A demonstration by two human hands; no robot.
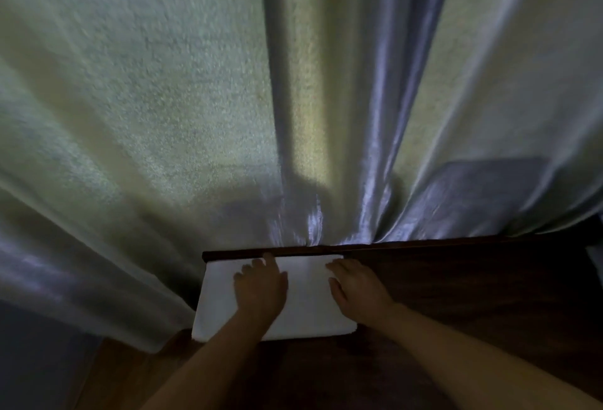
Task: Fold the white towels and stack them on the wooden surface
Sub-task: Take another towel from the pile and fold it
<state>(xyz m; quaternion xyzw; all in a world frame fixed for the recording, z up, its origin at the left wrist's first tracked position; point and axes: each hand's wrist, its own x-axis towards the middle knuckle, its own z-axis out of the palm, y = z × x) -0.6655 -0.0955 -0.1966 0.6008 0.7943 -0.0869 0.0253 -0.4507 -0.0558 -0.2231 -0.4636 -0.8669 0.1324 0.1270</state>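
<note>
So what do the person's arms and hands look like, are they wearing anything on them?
Both forearms are bare as far as the picture shows: no sleeves in view. The left hand and the right hand wear no gloves, and I can see no watch, bracelet or ring, though the light is dim and the picture a little blurred, so small things could be missed.

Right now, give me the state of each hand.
Left hand: open, flat on the folded white towel, holding nothing.
Right hand: open, flat on its right edge, holding nothing.

free: wooden surface [473,295] right | blocked: curtain [163,116] behind
</note>
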